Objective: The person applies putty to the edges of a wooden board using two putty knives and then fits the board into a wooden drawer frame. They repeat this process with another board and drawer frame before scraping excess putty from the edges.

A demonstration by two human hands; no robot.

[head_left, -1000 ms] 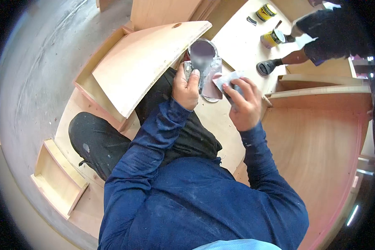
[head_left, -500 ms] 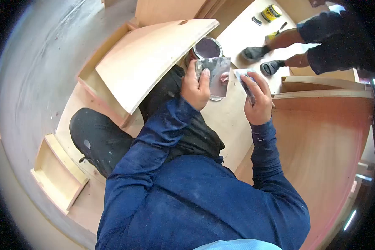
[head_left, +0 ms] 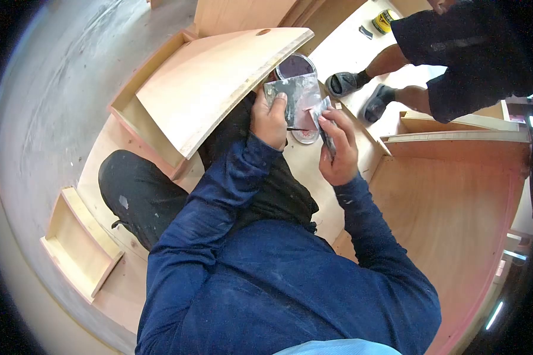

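Hands are working just in front of open can [head_left: 294, 65]: left hand [head_left: 270, 121] is gripping smeared metal plate [head_left: 293, 93], and right hand [head_left: 337, 151] is pinching small scraper [head_left: 324, 121] against it. Plate is tilting, so putty could slide off; co-worker's foot [head_left: 343, 83] beside can might knock it.

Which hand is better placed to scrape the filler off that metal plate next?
Right, probably: the right hand grips the small scraper, its edge against the smeared metal plate, which the left hand just holds up.
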